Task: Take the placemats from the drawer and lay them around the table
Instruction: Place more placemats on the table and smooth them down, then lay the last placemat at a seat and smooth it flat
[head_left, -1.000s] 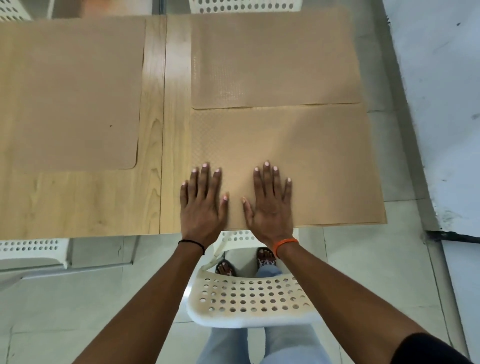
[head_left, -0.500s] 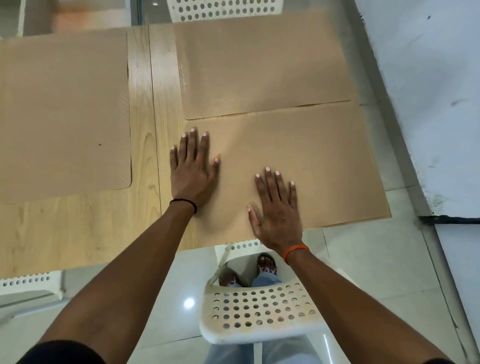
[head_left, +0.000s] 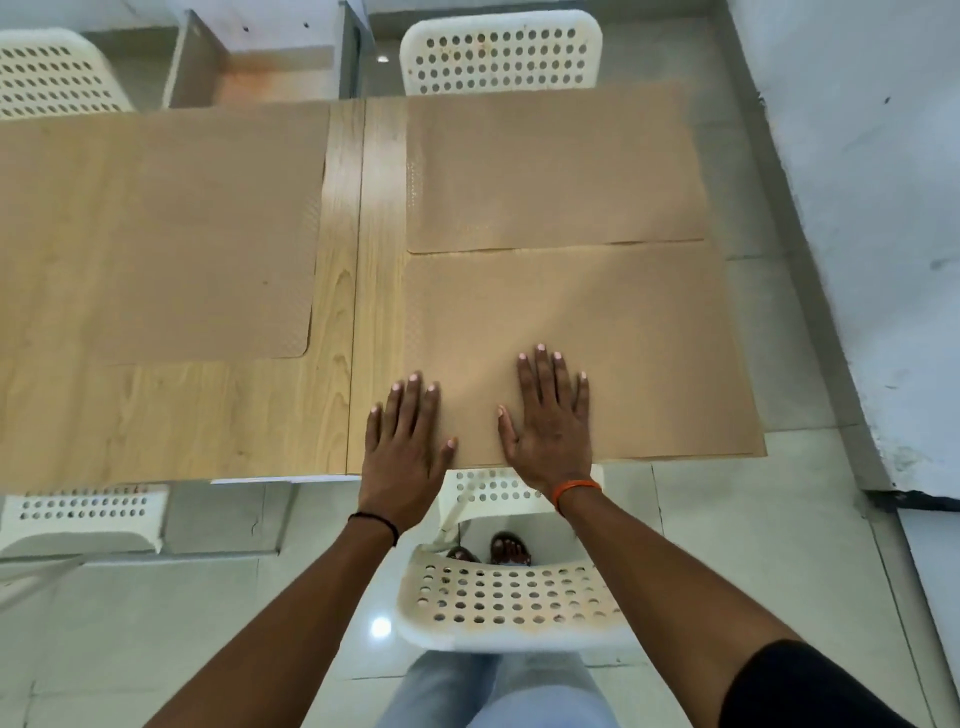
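Three tan placemats lie on the light wooden table (head_left: 171, 415). The near-right placemat (head_left: 623, 332) overhangs the table's right end. My right hand (head_left: 550, 421) lies flat on its near edge, fingers spread. My left hand (head_left: 408, 441) rests flat on its near-left corner, partly over the bare wood. A second placemat (head_left: 550, 166) lies just beyond, touching the first along a seam. The third placemat (head_left: 156, 234) covers the far left of the table.
White perforated chairs stand around the table: one (head_left: 509, 603) tucked in front of my legs, one (head_left: 88, 514) at near left, one (head_left: 498, 57) across the table, one (head_left: 52, 73) at far left. A white wall (head_left: 872, 208) runs along the right.
My left hand slid back from farther up the placemat's left edge to the near-left corner. My right hand stays flat on the near edge. The camera view has tilted up, showing the far chairs.
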